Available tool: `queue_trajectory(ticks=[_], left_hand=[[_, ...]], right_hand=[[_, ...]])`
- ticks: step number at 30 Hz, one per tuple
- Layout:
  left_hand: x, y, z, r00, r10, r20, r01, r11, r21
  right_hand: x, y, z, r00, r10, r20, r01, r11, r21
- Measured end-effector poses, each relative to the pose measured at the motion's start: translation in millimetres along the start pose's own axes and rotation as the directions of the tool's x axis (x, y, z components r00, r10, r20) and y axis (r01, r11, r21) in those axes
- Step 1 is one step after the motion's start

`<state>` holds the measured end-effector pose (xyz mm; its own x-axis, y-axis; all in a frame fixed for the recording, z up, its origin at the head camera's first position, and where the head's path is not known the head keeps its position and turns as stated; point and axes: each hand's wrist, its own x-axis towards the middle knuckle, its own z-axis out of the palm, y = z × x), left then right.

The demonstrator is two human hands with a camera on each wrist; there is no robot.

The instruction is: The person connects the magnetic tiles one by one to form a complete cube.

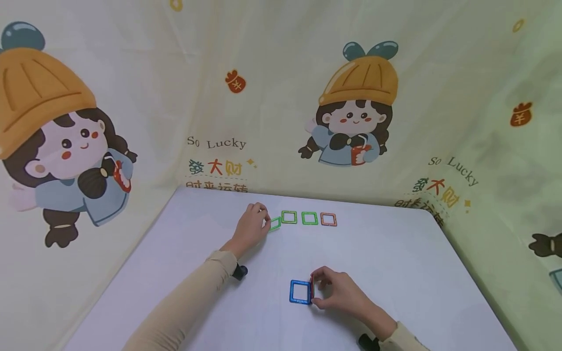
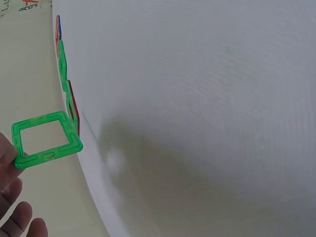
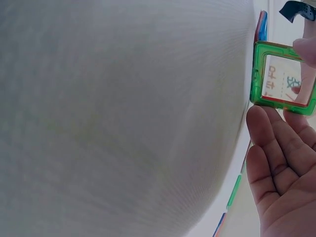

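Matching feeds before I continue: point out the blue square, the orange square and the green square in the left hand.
Blue square (image 1: 291, 291): head view, left bar.
Orange square (image 1: 329, 225): head view, bottom bar.
Green square (image 2: 52, 155): left wrist view, lower bar.

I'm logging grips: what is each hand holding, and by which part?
The left hand pinches a green square frame by one edge, near a corner; the right hand holds an upright green-faced frame by opposite edges.
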<state>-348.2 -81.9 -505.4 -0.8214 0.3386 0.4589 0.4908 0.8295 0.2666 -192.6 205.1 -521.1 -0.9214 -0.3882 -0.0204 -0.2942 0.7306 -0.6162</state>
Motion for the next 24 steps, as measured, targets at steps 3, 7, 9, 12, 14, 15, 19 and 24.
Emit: queue_trajectory(ticks=[3, 7, 9, 12, 14, 15, 19, 24], left_hand=[[-1.4, 0.3, 0.5, 1.0, -0.008, -0.004, 0.008, 1.0, -0.005], [-1.7, 1.8, 0.5, 1.0, -0.011, -0.003, 0.011, 1.0, 0.001], [-2.1, 2.7, 0.4, 1.0, -0.008, 0.005, 0.007, 1.0, 0.005], [-2.9, 4.5, -0.2, 1.0, 0.0, 0.017, -0.001, 1.0, 0.004], [-3.5, 5.6, -0.4, 1.0, 0.007, 0.019, -0.007, 1.0, -0.002], [-3.9, 6.1, -0.7, 1.0, 0.008, 0.02, -0.008, 1.0, -0.008], [-5.7, 6.7, 0.1, 1.0, 0.015, 0.017, -0.014, 1.0, -0.015], [-6.4, 7.7, 1.8, 1.0, 0.013, 0.026, -0.013, 1.0, -0.006]], right_hand=[[-0.2, -0.3, 0.3, 1.0, -0.01, -0.006, 0.01, 1.0, -0.008], [0.3, -0.4, 0.4, 1.0, -0.023, -0.006, 0.023, 1.0, -0.017], [0.5, -0.3, 0.8, 1.0, -0.025, -0.004, 0.025, 0.999, -0.02], [-0.1, -0.5, 0.8, 1.0, -0.022, -0.003, 0.022, 1.0, -0.021], [-0.7, -0.4, 0.9, 1.0, -0.019, -0.004, 0.019, 1.0, -0.024], [-1.0, -0.4, 0.9, 1.0, -0.019, -0.004, 0.019, 1.0, -0.023], [-1.5, 0.1, 1.6, 1.0, -0.015, -0.002, 0.015, 1.0, -0.017], [-0.7, 1.5, 2.5, 1.0, -0.015, -0.002, 0.015, 1.0, -0.014]])
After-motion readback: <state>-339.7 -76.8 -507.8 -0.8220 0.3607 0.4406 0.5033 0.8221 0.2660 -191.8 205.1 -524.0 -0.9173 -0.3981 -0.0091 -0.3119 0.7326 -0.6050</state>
